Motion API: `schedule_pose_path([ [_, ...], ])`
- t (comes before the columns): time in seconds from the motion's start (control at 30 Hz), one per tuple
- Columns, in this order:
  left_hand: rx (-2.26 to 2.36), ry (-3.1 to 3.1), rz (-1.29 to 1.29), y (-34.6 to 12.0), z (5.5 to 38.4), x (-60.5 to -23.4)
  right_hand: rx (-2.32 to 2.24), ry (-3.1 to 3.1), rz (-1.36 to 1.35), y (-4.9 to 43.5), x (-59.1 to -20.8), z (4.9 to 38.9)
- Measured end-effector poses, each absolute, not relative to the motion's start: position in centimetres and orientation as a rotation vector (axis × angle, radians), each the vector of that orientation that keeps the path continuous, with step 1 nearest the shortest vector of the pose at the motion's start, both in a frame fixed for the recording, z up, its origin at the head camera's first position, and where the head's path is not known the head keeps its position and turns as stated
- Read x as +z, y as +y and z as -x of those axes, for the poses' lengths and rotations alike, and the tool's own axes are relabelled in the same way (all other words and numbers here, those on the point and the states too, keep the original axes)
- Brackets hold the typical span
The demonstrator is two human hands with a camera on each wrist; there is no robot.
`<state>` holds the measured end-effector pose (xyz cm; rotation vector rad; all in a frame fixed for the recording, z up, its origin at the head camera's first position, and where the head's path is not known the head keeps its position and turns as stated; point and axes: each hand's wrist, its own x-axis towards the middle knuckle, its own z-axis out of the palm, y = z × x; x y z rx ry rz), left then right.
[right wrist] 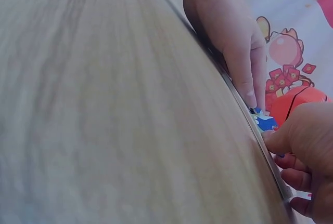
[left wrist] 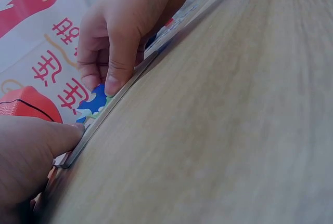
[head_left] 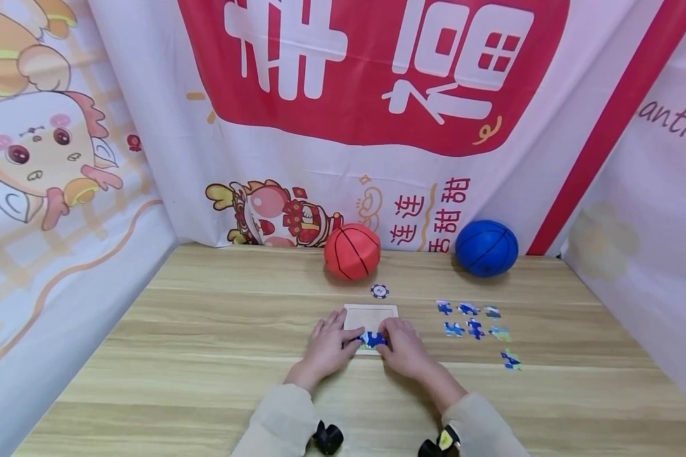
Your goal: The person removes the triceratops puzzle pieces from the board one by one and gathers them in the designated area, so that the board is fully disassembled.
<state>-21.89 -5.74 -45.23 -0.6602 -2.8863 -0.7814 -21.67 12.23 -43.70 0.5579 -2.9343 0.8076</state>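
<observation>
A shallow square puzzle tray (head_left: 371, 317) lies on the table between the hands. Along its near side sit blue and green jigsaw pieces (head_left: 371, 340). The left hand (head_left: 327, 346) lies over the tray's left edge, its extended thumb and forefinger touching the pieces' left end; the right wrist view shows these left hand fingers (right wrist: 251, 86) fairly straight. From the right, the right hand (head_left: 404, 348) pinches a blue jigsaw piece (left wrist: 96, 99) between thumb and bent fingers, low at the tray's near edge. The fingers partly hide how the pieces fit together.
Several loose jigsaw pieces (head_left: 474, 329) lie spread on the table right of the tray. Behind the tray is a round chip (head_left: 380, 291). A red ball (head_left: 352, 251) and a blue ball (head_left: 486, 248) stand at the back, against a printed cloth (head_left: 297, 158).
</observation>
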Motion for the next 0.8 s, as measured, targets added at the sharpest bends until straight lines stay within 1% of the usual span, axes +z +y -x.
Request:
schedule_pose_path([
  [0.4, -0.773, -2.878, 0.666, -5.8, 21.8, -45.09, 1.133, -2.86, -0.521, 12.79, -44.01, 21.45],
  [0.57, -0.766, -2.873, 0.663, -5.79, 21.76, -45.15, 1.154, -2.827, -0.565, 12.98, -44.22, 21.46],
  [0.8, -0.785, -2.886, 0.65, -5.77, 21.74, -45.11, 1.145, -2.863, -0.536, 12.98, -44.21, 21.41],
])
